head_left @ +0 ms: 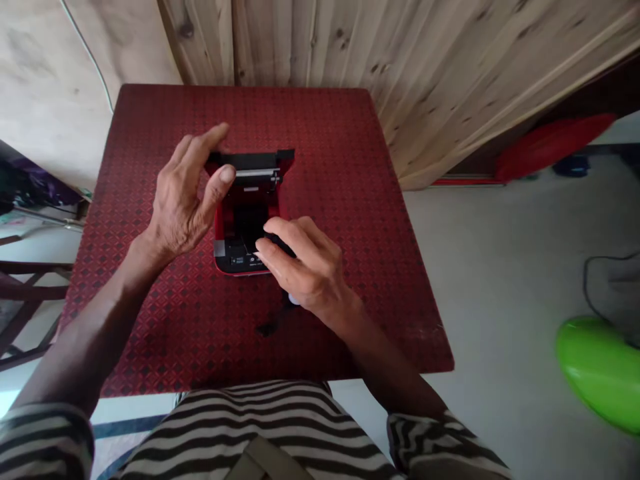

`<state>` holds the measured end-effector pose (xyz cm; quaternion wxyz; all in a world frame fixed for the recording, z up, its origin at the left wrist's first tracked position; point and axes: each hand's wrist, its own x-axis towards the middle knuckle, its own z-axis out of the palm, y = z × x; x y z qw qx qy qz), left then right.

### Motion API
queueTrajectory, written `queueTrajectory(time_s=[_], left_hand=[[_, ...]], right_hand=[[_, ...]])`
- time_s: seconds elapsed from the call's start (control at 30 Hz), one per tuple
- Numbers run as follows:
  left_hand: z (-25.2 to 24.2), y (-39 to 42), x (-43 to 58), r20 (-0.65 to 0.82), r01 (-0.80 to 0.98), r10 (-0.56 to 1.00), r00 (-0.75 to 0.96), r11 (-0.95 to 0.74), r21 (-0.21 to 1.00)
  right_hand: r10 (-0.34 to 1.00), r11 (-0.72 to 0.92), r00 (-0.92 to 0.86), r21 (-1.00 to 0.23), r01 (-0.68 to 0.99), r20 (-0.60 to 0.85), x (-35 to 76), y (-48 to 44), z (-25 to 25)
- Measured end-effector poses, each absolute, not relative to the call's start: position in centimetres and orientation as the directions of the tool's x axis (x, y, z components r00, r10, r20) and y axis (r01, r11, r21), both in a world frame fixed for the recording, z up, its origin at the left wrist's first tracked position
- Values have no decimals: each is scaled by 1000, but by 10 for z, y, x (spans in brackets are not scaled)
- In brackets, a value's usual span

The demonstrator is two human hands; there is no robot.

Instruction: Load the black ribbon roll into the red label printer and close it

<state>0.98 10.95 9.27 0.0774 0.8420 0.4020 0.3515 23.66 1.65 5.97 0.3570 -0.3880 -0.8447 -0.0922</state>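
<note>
A small red and black device (243,260) lies on the red patterned table, its lid (255,161) raised and its dark inner compartment showing. My left hand (187,193) is at the lid's left side, fingers spread, the thumb over the lid's edge. My right hand (305,260) is at the device's front right, with thumb and fingers pinched round a small black item (280,244) mostly hidden by them. Near that hand, a dark object (267,329) rests on the tabletop, and a small whitish round thing (293,299) peeks out beneath the palm.
The red table (350,167) stands against a wooden plank wall (300,40). A dark wooden chair (30,293) is at the left. On the floor at the right are a bright green object (600,370) and a cable (586,287).
</note>
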Motion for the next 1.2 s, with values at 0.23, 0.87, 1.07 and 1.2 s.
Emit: queueTrajectory(time_s=[0.23,0.87,1.07,1.2], left_hand=[[76,57,6,546,539,695,468,-714,447],[32,38,-6,566,486,606,559,-792,369],[30,36,-3,555,491,625,549,-778,391],[37,26,-3,579,523,681,448,-725,448]], right_hand=[[461,658,-442,38,752,769,224,8,53],[566,696,-365,-190,693,739,232,-5,47],[614,650,-229,-320,690,755,248,-12,41],[751,526,-32,-568,632,660,262,-5,27]])
